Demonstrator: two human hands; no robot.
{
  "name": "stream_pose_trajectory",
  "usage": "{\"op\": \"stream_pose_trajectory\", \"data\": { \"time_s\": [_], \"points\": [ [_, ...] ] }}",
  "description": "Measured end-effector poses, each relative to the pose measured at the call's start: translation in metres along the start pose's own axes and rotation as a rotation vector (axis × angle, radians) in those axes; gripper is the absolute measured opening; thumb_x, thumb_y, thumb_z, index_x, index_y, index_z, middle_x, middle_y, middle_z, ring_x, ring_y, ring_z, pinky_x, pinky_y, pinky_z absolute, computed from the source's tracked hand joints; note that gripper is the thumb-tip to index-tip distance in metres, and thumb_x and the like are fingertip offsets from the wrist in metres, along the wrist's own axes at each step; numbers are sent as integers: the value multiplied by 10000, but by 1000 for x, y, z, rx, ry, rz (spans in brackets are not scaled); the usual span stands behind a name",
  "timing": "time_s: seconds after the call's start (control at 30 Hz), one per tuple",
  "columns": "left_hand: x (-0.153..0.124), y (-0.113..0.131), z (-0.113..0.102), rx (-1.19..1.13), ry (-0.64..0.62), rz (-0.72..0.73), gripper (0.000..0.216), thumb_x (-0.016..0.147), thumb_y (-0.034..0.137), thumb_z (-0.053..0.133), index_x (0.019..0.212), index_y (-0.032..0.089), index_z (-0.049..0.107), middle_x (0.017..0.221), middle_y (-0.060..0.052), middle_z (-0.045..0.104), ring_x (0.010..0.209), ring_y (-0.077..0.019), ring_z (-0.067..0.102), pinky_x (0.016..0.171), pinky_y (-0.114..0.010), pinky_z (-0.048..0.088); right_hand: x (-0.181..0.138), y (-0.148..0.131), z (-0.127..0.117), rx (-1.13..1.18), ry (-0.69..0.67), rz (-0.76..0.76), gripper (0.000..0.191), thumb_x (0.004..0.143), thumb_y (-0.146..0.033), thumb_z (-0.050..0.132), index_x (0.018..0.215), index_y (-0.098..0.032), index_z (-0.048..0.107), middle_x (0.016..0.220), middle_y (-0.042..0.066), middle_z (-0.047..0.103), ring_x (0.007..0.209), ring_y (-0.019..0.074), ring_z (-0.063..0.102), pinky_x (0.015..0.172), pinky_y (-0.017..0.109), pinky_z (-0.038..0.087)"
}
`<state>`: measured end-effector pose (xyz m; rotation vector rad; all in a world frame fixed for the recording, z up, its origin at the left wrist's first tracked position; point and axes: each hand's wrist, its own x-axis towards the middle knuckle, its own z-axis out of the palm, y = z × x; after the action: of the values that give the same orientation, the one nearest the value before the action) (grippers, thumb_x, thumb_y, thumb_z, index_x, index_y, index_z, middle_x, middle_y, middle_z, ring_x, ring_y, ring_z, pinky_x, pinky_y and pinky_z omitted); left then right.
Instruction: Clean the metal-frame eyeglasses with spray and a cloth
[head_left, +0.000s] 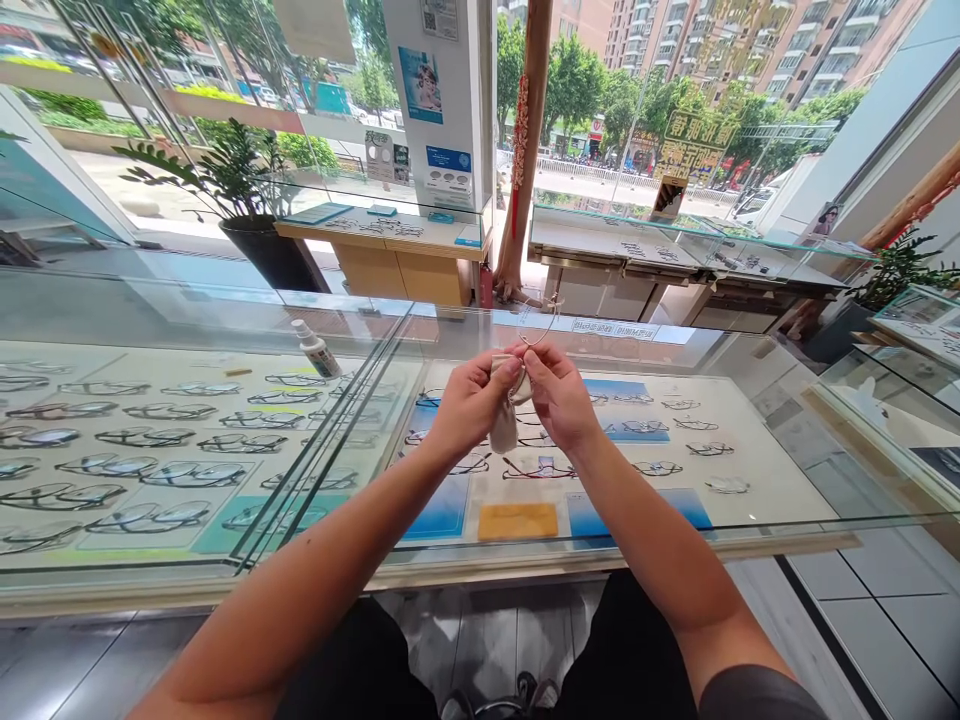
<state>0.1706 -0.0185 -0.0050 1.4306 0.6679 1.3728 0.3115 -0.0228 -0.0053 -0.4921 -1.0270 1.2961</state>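
The head view looks down on a long glass worktop [757, 400]. Near the middle of the frame, the left hand [476, 400] and the right hand [559, 395] are close together. The left hand is pinched on a small pale cloth [504, 432], which hangs down between the two hands. The right hand is pinched narrow too, at the top of the same cloth. A thin pale strand [550, 329] sticks up just above the fingertips. I cannot tell where the strand ends inside the hands.

Both hands are up over the glass, past the front edge, which runs across the lower part of the frame. The far edge is higher up, a little above the hands. To the right of the right hand, the smooth glass goes on to the side edge, so there is room to move that way.

Left of the hands, a long seam slants down the glass. A white bottle [319, 352] stands past it, well apart from the left hand, so there is a wide gap there too.

Under the glass, many eyeglasses [540, 473] lie in rows. A yellow block [517, 521] is near the front edge, low in the middle, with blue sheets [679, 508] on both sides.
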Motion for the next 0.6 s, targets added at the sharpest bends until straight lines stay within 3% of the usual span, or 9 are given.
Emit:
{"op": "stream_pose_trajectory", "data": {
  "time_s": [0.1, 0.27, 0.43, 0.6],
  "points": [
    [3, 1, -3, -2, -40, 0, 518, 915, 713, 841, 1007, 203, 854, 929, -72, 780, 966, -245, 718, 891, -340, 559, 1, -3, -3, -40, 13, -13, 336, 779, -563, 979, 937, -307, 829, 1025, 17, 823, 1043, 228, 734, 1085, 409, 590],
    [6, 7, -8, -104, -197, -74, 495, 837, 597, 954, 1050, 170, 824, 880, -55, 770, 825, -199, 687, 793, -307, 551, 3, -10, -8, -27, 56, -1, 346, 757, -551, 996, 908, -294, 822, 1060, 20, 822, 1045, 223, 723, 1051, 405, 599],
    [6, 12, -10, -135, -186, -132, 477, 735, 494, 1039, 886, 162, 732, 791, -13, 710, 730, -145, 641, 715, -262, 520, 0, -9, -3, -18, 38, 5, 348, 728, -550, 1020, 881, -287, 851, 1046, 19, 811, 1030, 212, 710, 1044, 378, 594],
    [6, 8, -9, -67, -159, -124, 511, 775, 590, 995, 918, 160, 758, 809, -23, 710, 717, -143, 614, 677, -265, 480, 0, -8, -3, -30, 53, 24, 380, 701, -566, 1030, 880, -285, 849, 1046, 17, 815, 1022, 212, 710, 1040, 376, 595]
  ]
}}
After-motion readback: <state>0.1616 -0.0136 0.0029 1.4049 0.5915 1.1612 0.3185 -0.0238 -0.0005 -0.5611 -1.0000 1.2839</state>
